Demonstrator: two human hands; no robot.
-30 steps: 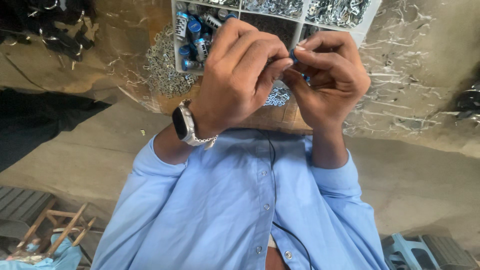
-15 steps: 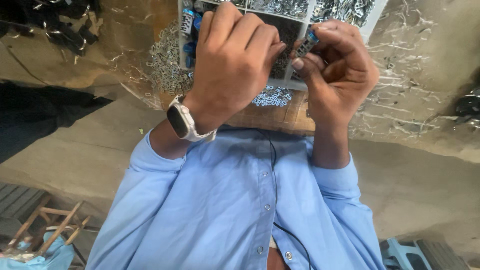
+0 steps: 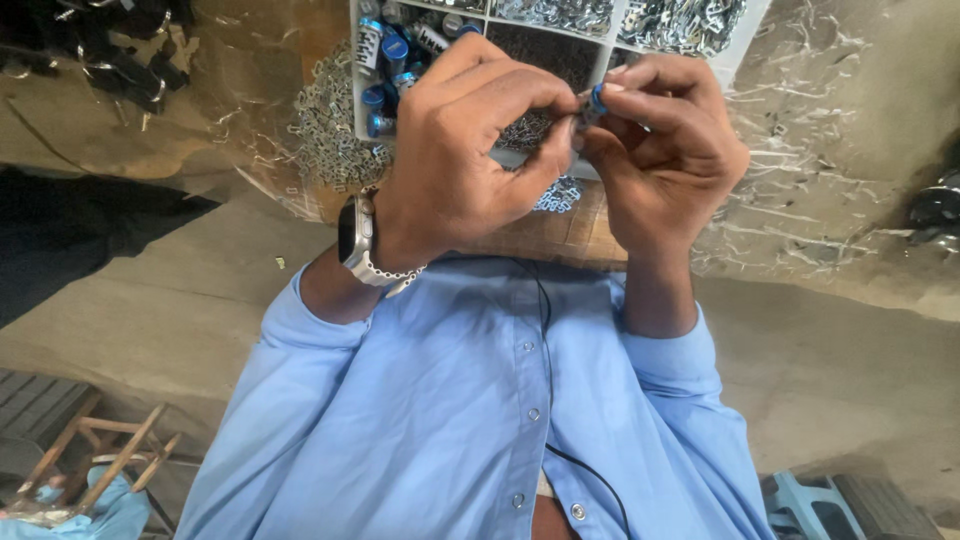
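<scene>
My left hand, with a watch on a metal band at the wrist, and my right hand meet fingertip to fingertip in front of my chest. Between them they pinch a small blue-capped metal part, mostly hidden by the fingers. Just beyond the hands lies a white compartment tray. Its left cell holds several blue-capped cylinders; the other cells hold small silvery metal pieces.
A loose heap of small metal pieces lies left of the tray on a crinkled shiny sheet. A wooden board edge shows under the hands. Dark objects sit far left, a blue stool low right.
Half a second ago both hands were raised over the tray, the right one holding a blue-capped piece. They have come back down and closed together on it.
</scene>
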